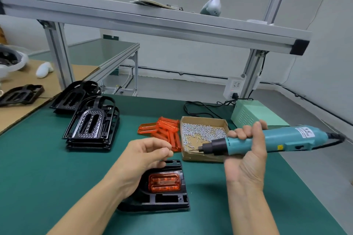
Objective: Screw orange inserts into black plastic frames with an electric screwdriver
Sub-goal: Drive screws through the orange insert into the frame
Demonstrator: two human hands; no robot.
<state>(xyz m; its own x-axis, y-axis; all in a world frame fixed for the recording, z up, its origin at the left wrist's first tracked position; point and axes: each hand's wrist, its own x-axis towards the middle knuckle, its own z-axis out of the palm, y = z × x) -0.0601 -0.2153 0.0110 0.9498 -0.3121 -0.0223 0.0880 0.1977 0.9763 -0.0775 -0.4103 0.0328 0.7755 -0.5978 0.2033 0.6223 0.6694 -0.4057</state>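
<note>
The green tabletop [47, 168] has open room at near left. A black frame [168, 196] with an orange insert [164, 182] lies near the front edge. The right hand [246, 158] grips the electric screwdriver [267, 140] above the screw box [202, 135]. The left hand [141, 158] hovers over the frame with fingertips pinched; what they hold I cannot tell.

- One view only, from a wide-angle camera on the person's head, looking forward and down across the green table [57, 168].
- Both forearms enter from the bottom edge, so the hands sit close, in the lower centre of the frame.
- The aluminium shelf [152, 23] crosses the upper frame, its lines bowed by the lens.
- There is no second view to overlap with.
</note>
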